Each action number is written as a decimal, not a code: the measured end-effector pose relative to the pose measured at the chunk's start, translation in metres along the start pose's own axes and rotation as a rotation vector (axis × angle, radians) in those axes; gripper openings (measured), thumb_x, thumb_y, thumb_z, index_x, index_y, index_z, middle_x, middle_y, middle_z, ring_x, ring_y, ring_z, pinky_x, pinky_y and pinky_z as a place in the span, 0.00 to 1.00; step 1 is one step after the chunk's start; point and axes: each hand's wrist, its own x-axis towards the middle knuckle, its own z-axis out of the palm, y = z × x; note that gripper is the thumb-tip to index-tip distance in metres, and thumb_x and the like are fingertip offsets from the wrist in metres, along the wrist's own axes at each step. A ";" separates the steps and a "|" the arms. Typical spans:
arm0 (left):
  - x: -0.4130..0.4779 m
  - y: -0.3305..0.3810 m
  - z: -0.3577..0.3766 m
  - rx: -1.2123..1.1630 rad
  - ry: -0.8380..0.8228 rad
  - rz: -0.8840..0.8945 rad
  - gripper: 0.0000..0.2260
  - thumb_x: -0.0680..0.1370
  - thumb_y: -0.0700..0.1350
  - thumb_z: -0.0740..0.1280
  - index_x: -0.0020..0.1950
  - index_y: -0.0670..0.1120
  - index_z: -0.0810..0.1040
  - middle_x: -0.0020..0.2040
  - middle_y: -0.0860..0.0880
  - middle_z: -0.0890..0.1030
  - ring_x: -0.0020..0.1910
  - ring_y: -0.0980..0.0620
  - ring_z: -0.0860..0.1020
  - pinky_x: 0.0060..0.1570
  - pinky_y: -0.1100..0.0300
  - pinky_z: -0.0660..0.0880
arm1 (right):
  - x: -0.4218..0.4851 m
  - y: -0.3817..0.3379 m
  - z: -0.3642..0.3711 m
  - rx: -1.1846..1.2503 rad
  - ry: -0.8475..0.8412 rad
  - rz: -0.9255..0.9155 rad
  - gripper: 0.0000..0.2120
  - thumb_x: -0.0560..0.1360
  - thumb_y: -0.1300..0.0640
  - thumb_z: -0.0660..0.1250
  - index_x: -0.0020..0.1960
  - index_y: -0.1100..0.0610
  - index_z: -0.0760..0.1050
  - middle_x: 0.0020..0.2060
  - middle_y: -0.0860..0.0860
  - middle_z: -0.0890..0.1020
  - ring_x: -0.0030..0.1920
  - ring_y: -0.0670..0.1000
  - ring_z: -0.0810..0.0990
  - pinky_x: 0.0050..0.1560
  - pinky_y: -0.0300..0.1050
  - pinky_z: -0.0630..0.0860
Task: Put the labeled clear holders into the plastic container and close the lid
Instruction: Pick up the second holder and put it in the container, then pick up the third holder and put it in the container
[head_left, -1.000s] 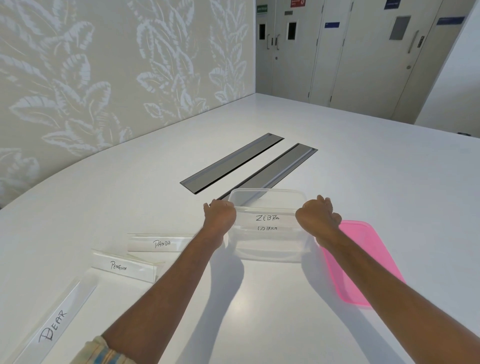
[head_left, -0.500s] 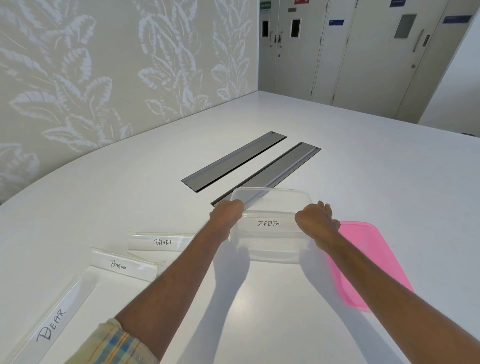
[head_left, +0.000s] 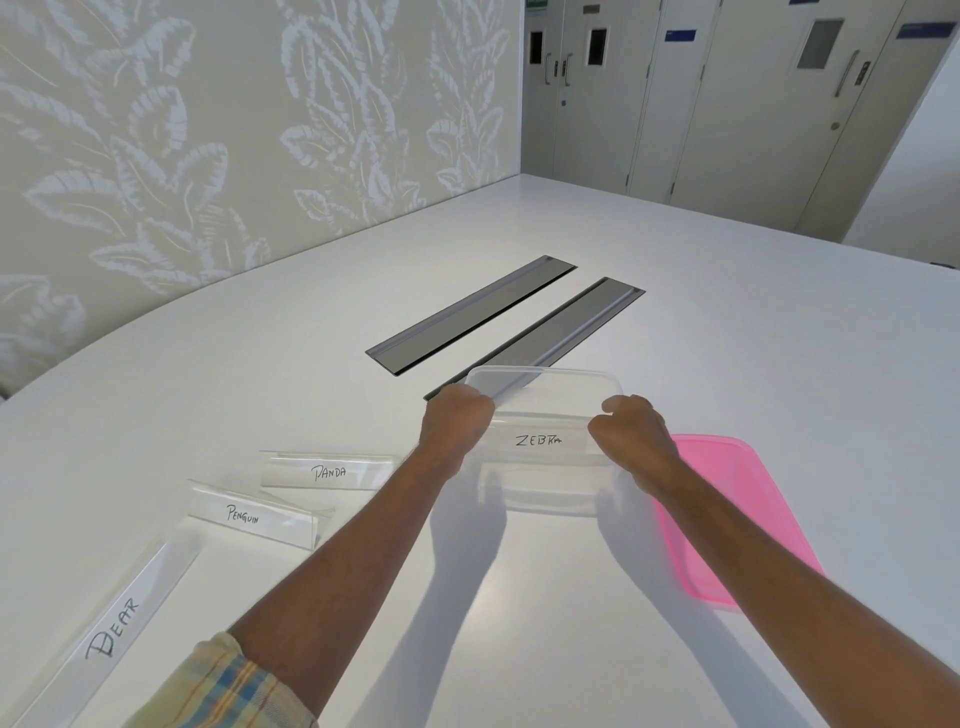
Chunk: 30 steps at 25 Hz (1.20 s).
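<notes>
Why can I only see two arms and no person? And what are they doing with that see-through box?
There is no machine here. The camera sits on a person's head and looks down, so you see their two arms just as they do. The left hand and the right hand each grip one end of the ZEBRA holder, a clear strip with a word written on it, at the clear plastic container. On the white table, three more strips lie to the left: the PANDA holder, the PENGUIN holder and the DEAR holder. The pink lid lies flat to the right of the container, not on it yet.
</notes>
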 end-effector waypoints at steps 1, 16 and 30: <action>-0.004 -0.001 -0.004 -0.009 0.034 0.031 0.08 0.73 0.41 0.60 0.34 0.48 0.66 0.34 0.52 0.71 0.32 0.48 0.66 0.34 0.59 0.62 | -0.002 -0.001 -0.002 0.015 0.015 -0.021 0.25 0.70 0.60 0.61 0.67 0.60 0.77 0.67 0.54 0.75 0.67 0.59 0.73 0.66 0.58 0.75; -0.021 -0.075 -0.133 -0.183 0.321 0.058 0.12 0.80 0.40 0.64 0.50 0.53 0.87 0.50 0.52 0.87 0.38 0.56 0.78 0.34 0.65 0.72 | -0.064 -0.071 0.039 0.431 0.001 -0.327 0.16 0.77 0.61 0.65 0.62 0.53 0.83 0.58 0.46 0.85 0.58 0.48 0.83 0.62 0.49 0.81; -0.015 -0.142 -0.215 -0.105 0.413 -0.117 0.08 0.74 0.35 0.59 0.40 0.48 0.68 0.39 0.48 0.65 0.40 0.50 0.60 0.38 0.59 0.59 | -0.111 -0.120 0.155 0.445 -0.165 -0.344 0.14 0.75 0.67 0.62 0.53 0.60 0.85 0.51 0.53 0.88 0.56 0.54 0.85 0.58 0.43 0.81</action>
